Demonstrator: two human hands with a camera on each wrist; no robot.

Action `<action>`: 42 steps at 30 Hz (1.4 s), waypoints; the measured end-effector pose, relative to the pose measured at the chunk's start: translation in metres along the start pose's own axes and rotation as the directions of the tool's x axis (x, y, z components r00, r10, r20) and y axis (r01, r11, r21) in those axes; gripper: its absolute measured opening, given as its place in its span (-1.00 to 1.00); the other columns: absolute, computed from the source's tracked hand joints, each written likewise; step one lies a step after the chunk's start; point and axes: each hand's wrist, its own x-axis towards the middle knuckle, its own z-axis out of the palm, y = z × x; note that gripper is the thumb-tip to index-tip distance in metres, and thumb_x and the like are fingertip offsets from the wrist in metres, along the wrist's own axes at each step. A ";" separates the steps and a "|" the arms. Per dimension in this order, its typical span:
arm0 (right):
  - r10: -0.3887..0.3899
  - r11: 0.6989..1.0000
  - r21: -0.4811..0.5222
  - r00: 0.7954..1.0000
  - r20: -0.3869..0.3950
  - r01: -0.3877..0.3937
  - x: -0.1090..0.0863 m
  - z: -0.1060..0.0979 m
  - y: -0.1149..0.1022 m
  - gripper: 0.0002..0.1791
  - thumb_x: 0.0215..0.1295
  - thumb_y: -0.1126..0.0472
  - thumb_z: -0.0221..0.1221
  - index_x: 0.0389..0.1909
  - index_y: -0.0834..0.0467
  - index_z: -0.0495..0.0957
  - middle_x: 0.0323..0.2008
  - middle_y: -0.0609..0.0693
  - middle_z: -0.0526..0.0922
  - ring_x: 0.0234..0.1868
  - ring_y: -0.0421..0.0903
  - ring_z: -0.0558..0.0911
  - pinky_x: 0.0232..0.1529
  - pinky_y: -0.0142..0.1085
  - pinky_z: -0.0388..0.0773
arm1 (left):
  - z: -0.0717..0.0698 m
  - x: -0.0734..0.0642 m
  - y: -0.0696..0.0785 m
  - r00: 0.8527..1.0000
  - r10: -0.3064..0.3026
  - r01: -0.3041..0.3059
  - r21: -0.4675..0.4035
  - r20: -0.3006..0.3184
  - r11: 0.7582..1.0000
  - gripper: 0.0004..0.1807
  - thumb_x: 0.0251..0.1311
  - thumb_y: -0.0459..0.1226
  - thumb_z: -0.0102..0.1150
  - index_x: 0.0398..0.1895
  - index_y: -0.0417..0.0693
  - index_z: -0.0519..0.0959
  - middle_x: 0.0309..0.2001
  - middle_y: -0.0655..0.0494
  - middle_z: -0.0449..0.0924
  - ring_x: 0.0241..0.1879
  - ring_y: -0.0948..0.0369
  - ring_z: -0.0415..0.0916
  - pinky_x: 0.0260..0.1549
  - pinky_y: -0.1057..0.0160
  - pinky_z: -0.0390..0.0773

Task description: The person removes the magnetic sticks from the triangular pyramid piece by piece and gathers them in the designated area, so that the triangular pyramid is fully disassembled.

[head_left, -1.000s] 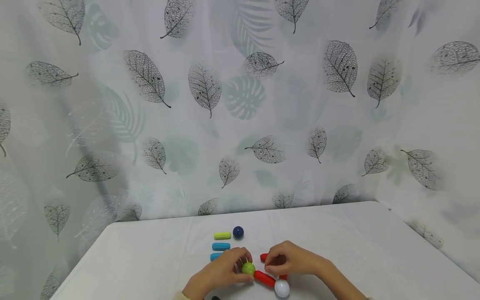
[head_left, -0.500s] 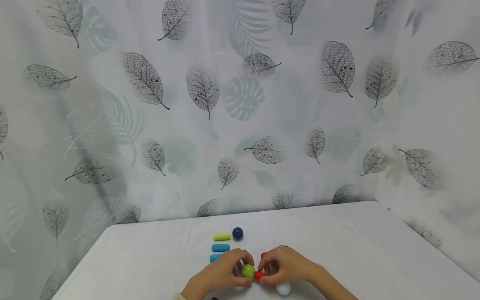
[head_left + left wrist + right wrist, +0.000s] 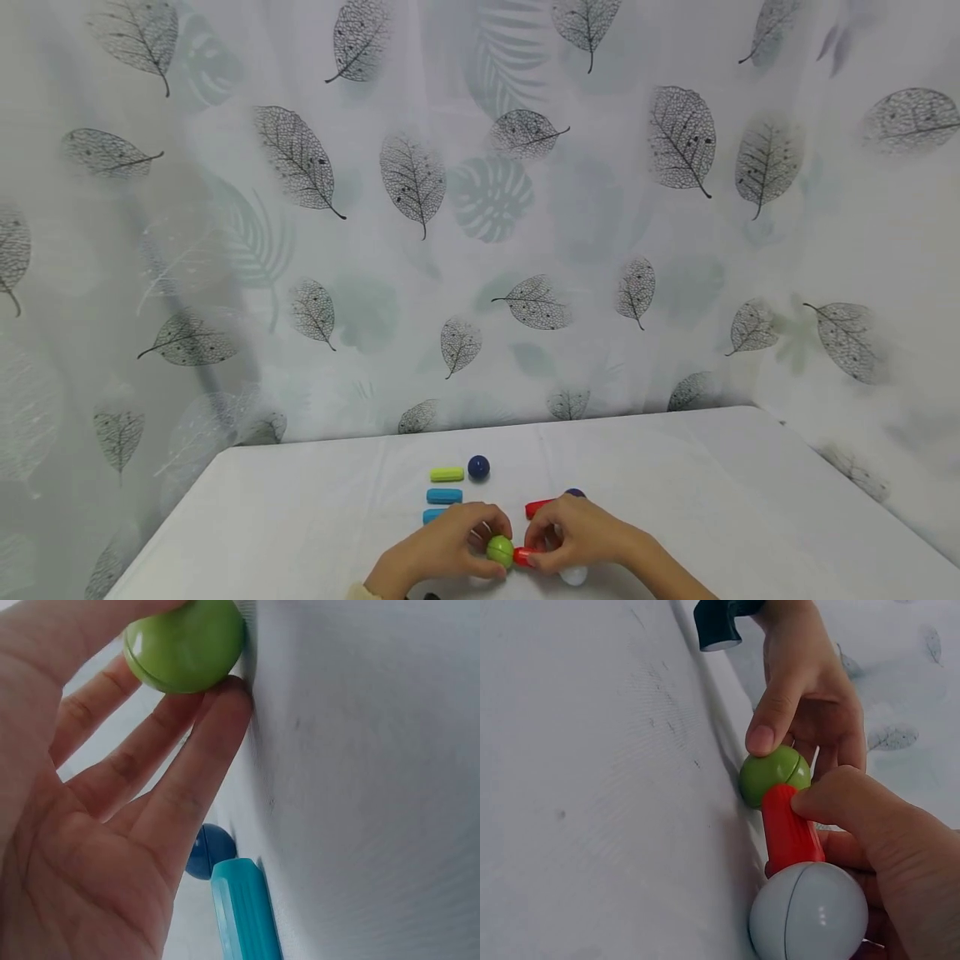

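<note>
Take the green ball [image 3: 500, 551] as your reference point. It sits at the surface of the white table [image 3: 712, 492]. Your left hand [image 3: 450, 542] pinches it between thumb and fingertips. Your right hand [image 3: 577, 533], to the right of the green ball, pinches the red stick [image 3: 791, 829] between thumb and fingers. One end of the red stick meets the green ball; the other meets the white ball [image 3: 810, 915].

Beyond the green ball and to its left, two blue sticks [image 3: 444, 496] lie parallel, the nearer partly covered by your left hand. Farther beyond, a yellow-green stick [image 3: 447, 474] lies just beside a navy ball [image 3: 478, 467]. Beyond the green ball and to its right, your right hand partly covers a second red stick [image 3: 540, 507] and a dark ball [image 3: 575, 492].

Edges: the far table edge lies well beyond the green ball, along the leaf-print curtain [image 3: 570, 358]. The left and right edges slant outward, each well apart from the green ball. Room: broad white surface extends on both outer sides of your hands; at the green ball, the gap between them is narrow.
</note>
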 end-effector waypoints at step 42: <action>0.075 0.990 0.106 0.990 0.123 -0.088 -0.009 -0.010 0.007 -0.90 0.18 0.16 0.31 -0.38 0.11 0.66 -0.58 -0.35 0.47 -0.51 -0.48 0.40 -0.45 -0.51 0.47 | -0.007 0.000 -0.001 0.998 -0.010 0.014 0.055 -0.062 0.998 -0.70 0.09 -0.22 0.42 -0.14 -0.01 0.55 -0.24 0.40 0.53 -0.25 0.44 0.49 -0.16 0.40 0.56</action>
